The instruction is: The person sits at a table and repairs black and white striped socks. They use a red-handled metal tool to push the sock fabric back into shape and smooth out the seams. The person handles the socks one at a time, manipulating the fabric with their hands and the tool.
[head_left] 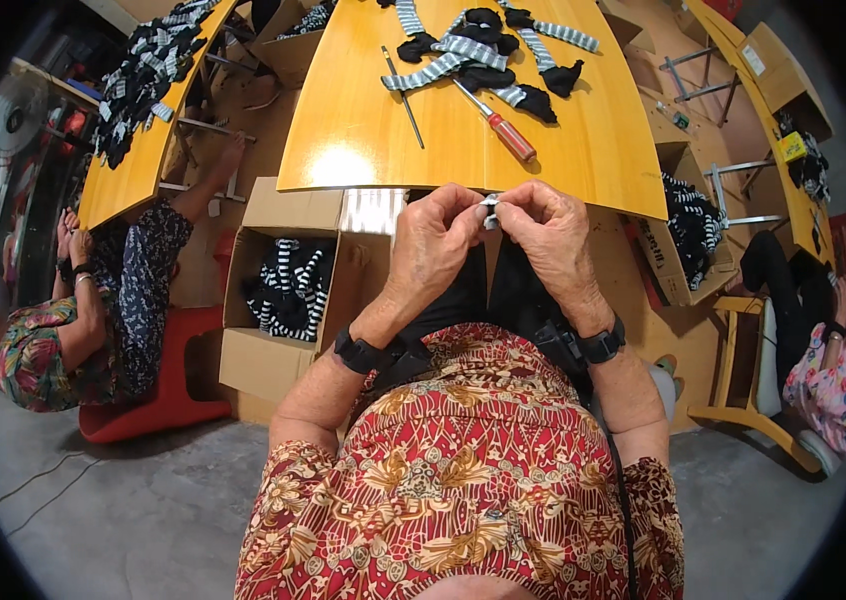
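Note:
My left hand [431,240] and my right hand [551,238] meet just off the near edge of the yellow table [353,130]. Between their pinched fingertips is a small grey-and-white piece of cloth [490,212], mostly covered by the fingers. Beyond them on the tabletop lies a screwdriver [511,137] with a red handle, its shaft reaching toward a loose heap of grey-striped and black knitted pieces [473,55]. A thin dark rod [409,112] rests left of the heap, its upper part beside a striped strip.
Left of my legs, an open cardboard box [278,360] holds black-and-white striped knits [288,290]. Another filled box [683,270] stands at the right. One person [73,330] sits on a red chair [158,380] at the left, another [828,370] at the right. More knits [148,80] cover the left table.

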### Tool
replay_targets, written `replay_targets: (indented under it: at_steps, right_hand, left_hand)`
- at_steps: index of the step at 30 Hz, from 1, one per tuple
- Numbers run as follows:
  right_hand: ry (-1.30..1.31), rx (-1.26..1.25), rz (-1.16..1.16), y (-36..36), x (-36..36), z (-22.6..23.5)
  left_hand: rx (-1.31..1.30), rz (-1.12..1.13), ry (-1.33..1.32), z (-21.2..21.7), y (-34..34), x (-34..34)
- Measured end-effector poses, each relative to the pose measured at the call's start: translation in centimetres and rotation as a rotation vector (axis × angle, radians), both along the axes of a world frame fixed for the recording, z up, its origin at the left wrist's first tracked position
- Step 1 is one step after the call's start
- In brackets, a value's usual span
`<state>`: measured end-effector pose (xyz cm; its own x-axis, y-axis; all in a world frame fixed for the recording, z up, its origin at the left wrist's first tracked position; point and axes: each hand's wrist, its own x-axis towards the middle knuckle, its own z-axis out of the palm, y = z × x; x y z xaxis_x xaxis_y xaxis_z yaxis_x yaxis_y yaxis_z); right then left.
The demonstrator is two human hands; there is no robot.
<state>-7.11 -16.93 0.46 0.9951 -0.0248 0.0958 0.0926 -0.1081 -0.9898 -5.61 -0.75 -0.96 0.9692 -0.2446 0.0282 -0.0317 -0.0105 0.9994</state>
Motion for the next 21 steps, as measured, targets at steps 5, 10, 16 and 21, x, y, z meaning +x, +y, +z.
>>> replay_targets:
  at_steps: [5, 10, 16, 21]
  right_hand:
    - [0.246, 0.63, 0.172, -0.6, 0.5, -0.8]
    - [0.183, 0.541, 0.214, -1.1, 0.1, -0.3]
    - [-0.002, -0.06, 0.058, -0.3, -0.7, 1.3]
    - [-0.023, -0.184, 0.008, -0.7, -0.3, 0.2]
  left_hand:
    - [0.148, 0.017, -0.059, 0.1, 0.2, 0.5]
    - [-0.098, -0.005, 0.104, 0.9, 0.1, 0.5]
    - [0.051, 0.006, -0.094, 0.8, -0.2, -0.4]
    - [-0.156, -0.048, 0.017, 0.3, -0.1, -0.1]
